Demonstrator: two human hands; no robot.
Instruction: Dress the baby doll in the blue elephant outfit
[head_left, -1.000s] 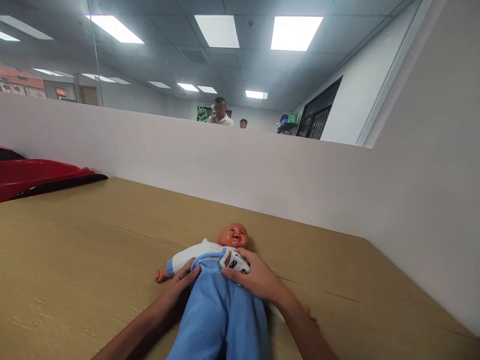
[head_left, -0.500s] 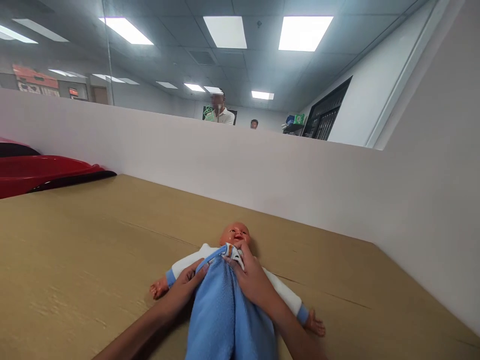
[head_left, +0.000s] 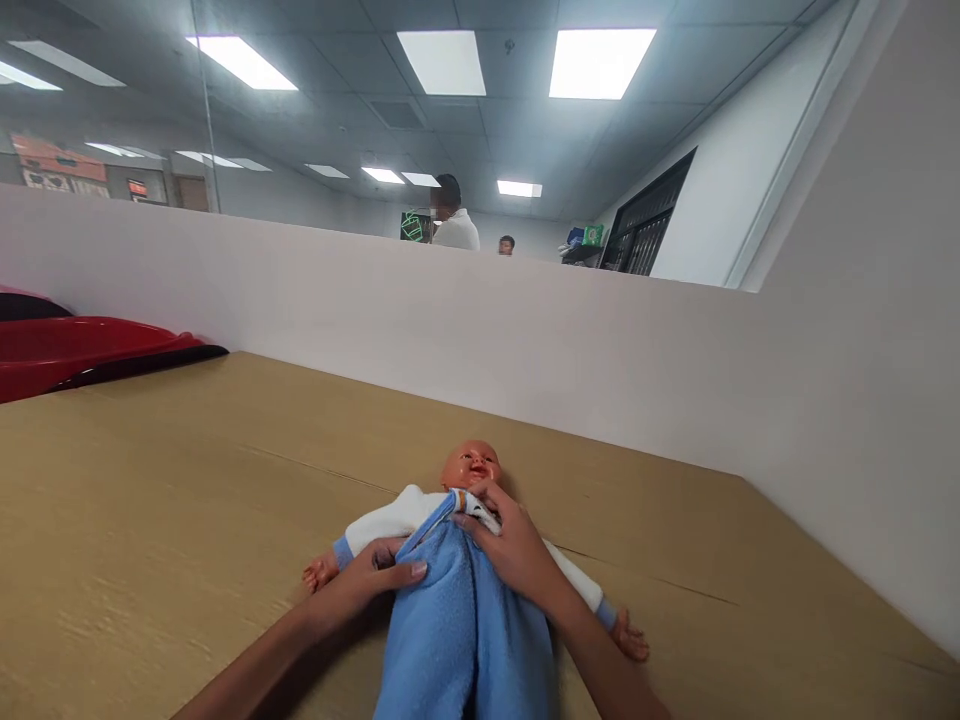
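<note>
2 hands work the blue fleece garment (head_left: 465, 630) over the doll (head_left: 471, 466) lying face-up mid-table: right hand (head_left: 514, 550) pinching its collar at the chin, left hand (head_left: 367, 578) pressing fingers together to steady the side.

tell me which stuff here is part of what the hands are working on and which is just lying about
In hand:
baby doll, on its back
blue fleece garment over the doll
left hand on the fleece
right hand pinching its patterned top edge

Lying about:
red object, far left
cardboard surface
white partition
</note>
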